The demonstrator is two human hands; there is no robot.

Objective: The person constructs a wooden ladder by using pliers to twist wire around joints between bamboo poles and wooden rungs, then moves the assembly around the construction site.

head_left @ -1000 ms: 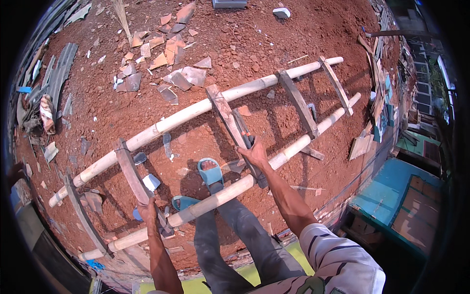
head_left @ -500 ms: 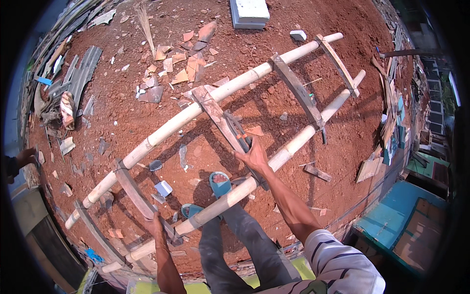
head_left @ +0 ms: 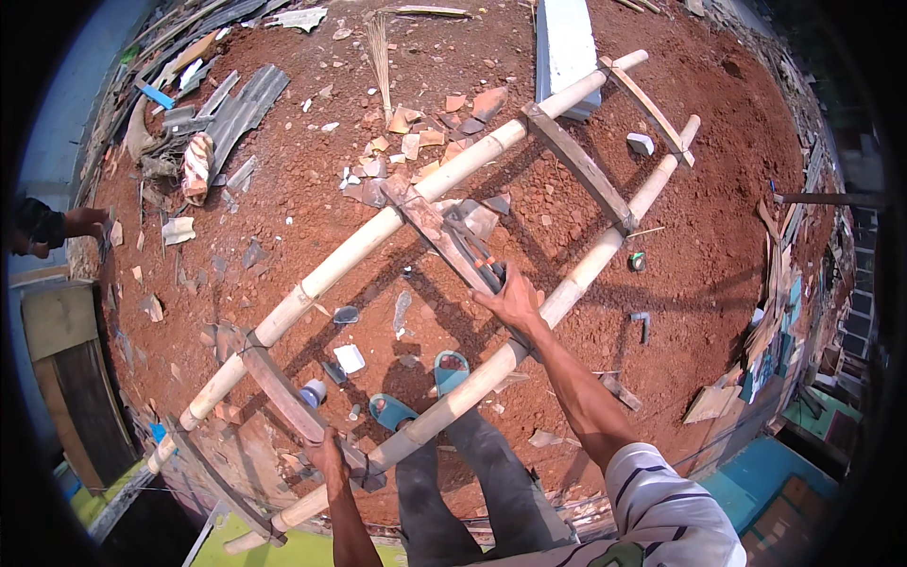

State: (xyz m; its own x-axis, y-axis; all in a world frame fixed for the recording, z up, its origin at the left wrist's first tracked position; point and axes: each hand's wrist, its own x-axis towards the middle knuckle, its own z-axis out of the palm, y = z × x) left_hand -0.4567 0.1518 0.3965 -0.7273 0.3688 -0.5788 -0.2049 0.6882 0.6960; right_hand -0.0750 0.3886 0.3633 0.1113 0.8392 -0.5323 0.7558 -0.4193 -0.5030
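Observation:
I hold a ladder [head_left: 468, 163] of two pale bamboo poles joined by several wooden rungs. It slants across the view from lower left to upper right, and its shadow falls apart from it on the soil. My left hand [head_left: 328, 455] is closed around a rung beside the nearer pole. Further right, my right hand [head_left: 513, 304] is closed on the middle rung. Pliers [head_left: 484, 263] with orange and black handles lie along that rung, under the same grip. My right fingertips are partly hidden.
Reddish, uneven soil bears broken tiles [head_left: 430, 138], a white block [head_left: 569, 42], a stick broom [head_left: 380, 66] and corrugated sheets [head_left: 248, 109]. My sandals [head_left: 452, 371] are below the ladder. At the left edge is another person's hand [head_left: 87, 222]. Scrap wood [head_left: 713, 404] lies at right.
My view has turned left, so the ground things sit further right. The ladder has shifted left over the ground, its far end now overlapping the white block. Both hands keep their grips.

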